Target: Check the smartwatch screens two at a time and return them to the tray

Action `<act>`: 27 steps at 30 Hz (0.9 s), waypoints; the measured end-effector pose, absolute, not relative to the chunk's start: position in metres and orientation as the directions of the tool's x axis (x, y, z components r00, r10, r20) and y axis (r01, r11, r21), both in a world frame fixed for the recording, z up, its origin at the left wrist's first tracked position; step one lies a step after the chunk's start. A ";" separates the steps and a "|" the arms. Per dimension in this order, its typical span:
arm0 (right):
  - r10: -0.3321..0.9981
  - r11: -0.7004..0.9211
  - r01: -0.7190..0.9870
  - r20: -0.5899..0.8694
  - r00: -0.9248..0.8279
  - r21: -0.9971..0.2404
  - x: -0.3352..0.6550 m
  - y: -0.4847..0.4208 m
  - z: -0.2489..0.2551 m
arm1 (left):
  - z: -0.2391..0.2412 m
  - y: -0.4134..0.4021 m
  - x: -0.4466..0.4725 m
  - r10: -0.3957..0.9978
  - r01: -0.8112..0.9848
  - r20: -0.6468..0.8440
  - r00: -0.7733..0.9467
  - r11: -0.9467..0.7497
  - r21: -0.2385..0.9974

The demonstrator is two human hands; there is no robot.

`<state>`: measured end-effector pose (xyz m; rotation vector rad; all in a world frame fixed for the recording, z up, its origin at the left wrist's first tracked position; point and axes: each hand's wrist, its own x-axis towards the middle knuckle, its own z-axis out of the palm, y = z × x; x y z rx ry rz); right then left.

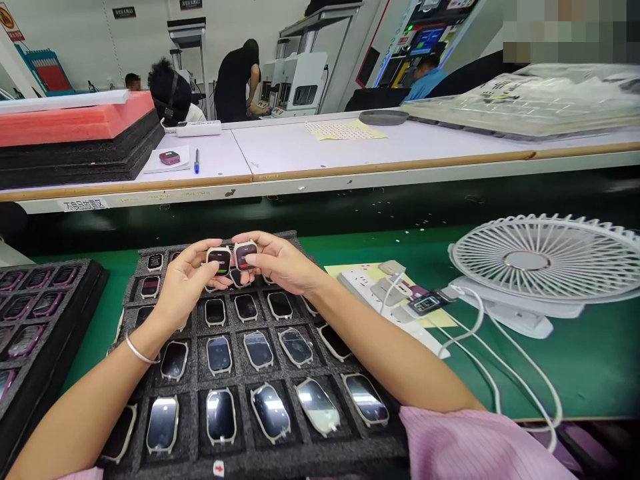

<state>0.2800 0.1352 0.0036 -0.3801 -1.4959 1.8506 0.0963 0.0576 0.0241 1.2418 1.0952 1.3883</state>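
Two smartwatch bodies without straps are held up side by side over a black foam tray (pixel 193 417). My left hand (pixel 193 273) is closed on one smartwatch (pixel 219 256), its thumb at the lower part of the lit screen. Beside it, my right hand (pixel 277 260) grips the other smartwatch (pixel 245 251), thumb also on the screen, which shows a red mark. Beneath my hands, the tray's compartments hold several more pale-framed smartwatches (pixel 221 415) with dark screens. My forearms cover part of the tray.
At left stands another foam tray (pixel 75 327) with purple-framed watches. To the right are a power strip (pixel 370 293), a small black display device (pixel 427 303), white cables (pixel 485 373) and a white fan (pixel 545 267). A raised shelf (pixel 280 157) runs across the back; people work beyond.
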 end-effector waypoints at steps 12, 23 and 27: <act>0.717 -0.261 -0.309 0.030 -0.696 -0.915 0.277 0.138 -0.004 | 0.016 0.064 0.091 0.997 -0.219 -0.018 -0.070 0.003 0.976; 0.741 -0.424 -0.308 -0.130 -0.658 -0.852 0.268 0.141 -0.014 | 0.004 0.069 0.089 0.985 -0.218 -0.115 -0.128 0.085 0.972; 0.745 -0.398 -0.300 -0.114 -0.658 -0.867 0.268 0.140 -0.014 | 0.004 0.069 0.088 0.988 -0.233 -0.095 -0.119 0.065 0.970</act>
